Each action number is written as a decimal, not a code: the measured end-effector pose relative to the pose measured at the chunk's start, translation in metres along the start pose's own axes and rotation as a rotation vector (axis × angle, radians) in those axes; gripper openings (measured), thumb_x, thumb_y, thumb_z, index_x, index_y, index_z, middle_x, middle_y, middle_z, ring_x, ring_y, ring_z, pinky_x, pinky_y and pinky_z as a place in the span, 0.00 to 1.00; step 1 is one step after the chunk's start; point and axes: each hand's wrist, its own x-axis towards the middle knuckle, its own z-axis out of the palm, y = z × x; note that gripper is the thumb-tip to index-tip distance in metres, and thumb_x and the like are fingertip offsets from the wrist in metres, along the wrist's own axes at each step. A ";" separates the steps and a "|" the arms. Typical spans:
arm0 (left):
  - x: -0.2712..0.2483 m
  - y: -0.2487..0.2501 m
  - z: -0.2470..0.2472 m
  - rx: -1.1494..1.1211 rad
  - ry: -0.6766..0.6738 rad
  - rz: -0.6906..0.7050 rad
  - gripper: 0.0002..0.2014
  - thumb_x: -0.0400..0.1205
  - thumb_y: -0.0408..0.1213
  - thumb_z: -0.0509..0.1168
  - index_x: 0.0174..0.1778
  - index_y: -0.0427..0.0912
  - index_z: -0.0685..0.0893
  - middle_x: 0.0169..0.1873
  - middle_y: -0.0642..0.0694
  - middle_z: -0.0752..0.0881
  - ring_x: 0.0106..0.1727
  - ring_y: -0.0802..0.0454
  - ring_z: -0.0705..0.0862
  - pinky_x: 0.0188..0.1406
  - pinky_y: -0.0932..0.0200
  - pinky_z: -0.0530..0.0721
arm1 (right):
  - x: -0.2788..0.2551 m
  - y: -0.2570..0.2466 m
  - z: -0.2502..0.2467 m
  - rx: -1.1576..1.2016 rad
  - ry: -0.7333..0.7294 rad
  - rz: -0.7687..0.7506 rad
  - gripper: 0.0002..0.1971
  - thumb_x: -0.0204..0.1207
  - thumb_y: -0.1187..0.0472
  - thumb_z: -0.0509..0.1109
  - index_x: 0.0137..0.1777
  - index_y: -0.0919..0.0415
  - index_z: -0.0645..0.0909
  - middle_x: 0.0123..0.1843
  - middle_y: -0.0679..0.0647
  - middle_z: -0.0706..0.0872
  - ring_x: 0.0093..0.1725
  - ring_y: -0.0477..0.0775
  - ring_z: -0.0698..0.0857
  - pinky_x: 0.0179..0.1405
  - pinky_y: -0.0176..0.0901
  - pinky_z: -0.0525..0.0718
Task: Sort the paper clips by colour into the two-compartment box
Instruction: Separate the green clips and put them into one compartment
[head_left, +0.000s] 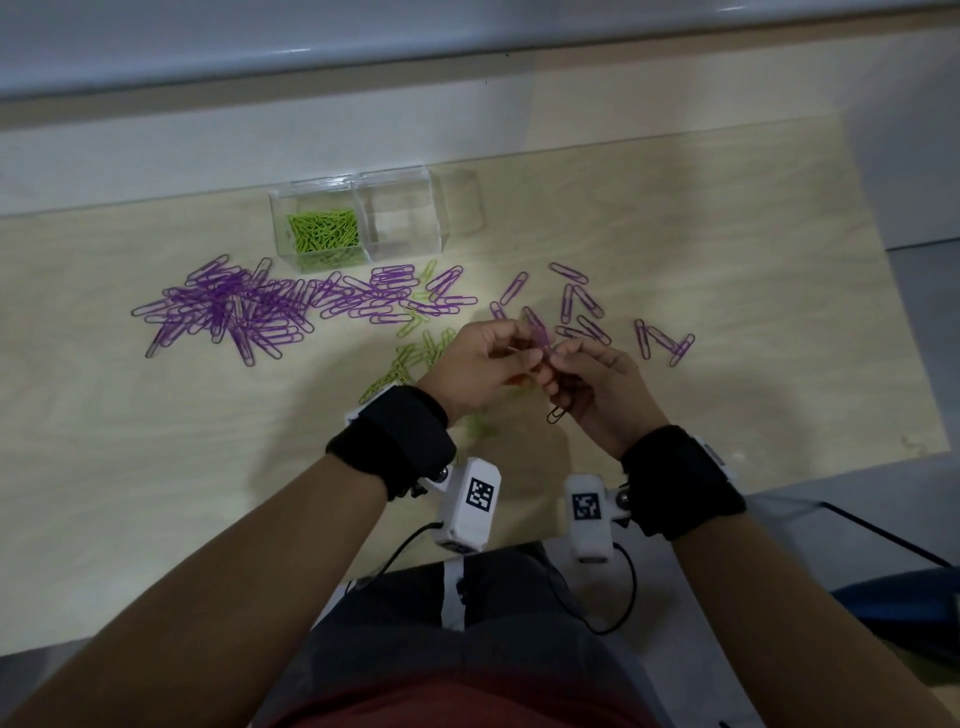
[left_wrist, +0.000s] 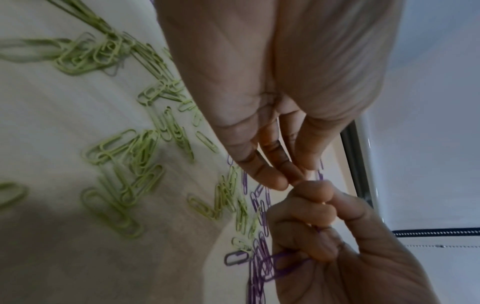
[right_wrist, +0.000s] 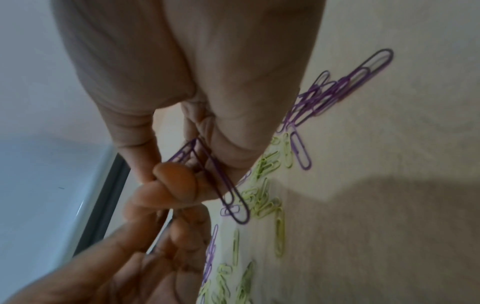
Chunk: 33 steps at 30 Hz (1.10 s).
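Both hands meet above the table's middle. My right hand (head_left: 563, 371) grips a small bunch of purple paper clips (right_wrist: 223, 185) in its curled fingers; one clip (head_left: 556, 414) hangs below the palm. My left hand (head_left: 527, 354) pinches a purple clip (head_left: 537, 332) at the top of that bunch, fingertips (left_wrist: 275, 181) against the right hand's. The clear two-compartment box (head_left: 358, 182) stands at the back; its left compartment holds green clips (head_left: 322, 231), and the right compartment (head_left: 405, 223) looks empty.
A dense pile of purple clips (head_left: 234, 306) spreads left of centre, below the box. Loose green clips (head_left: 410, 358) lie by my left wrist. Scattered purple clips (head_left: 665, 340) lie to the right. A white ledge (head_left: 467, 41) runs behind the table.
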 end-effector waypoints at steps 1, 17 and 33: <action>-0.001 0.000 -0.003 0.007 0.003 -0.013 0.09 0.82 0.22 0.60 0.56 0.27 0.80 0.40 0.37 0.85 0.35 0.56 0.87 0.42 0.63 0.86 | 0.000 0.000 0.001 -0.003 -0.002 0.004 0.15 0.78 0.73 0.62 0.33 0.61 0.82 0.29 0.57 0.85 0.27 0.51 0.79 0.24 0.36 0.76; 0.018 -0.045 -0.013 1.533 -0.184 0.424 0.24 0.76 0.42 0.69 0.67 0.38 0.79 0.69 0.40 0.76 0.67 0.37 0.73 0.65 0.43 0.78 | 0.019 -0.020 -0.085 -1.342 0.632 -0.338 0.06 0.71 0.63 0.70 0.42 0.64 0.86 0.47 0.64 0.85 0.45 0.64 0.84 0.43 0.44 0.79; 0.031 -0.049 0.021 1.644 -0.263 0.599 0.21 0.80 0.38 0.61 0.71 0.41 0.75 0.72 0.43 0.76 0.69 0.41 0.75 0.62 0.47 0.76 | -0.002 0.039 -0.052 -1.364 0.566 -0.371 0.09 0.65 0.62 0.75 0.42 0.64 0.81 0.45 0.61 0.80 0.45 0.66 0.79 0.41 0.53 0.80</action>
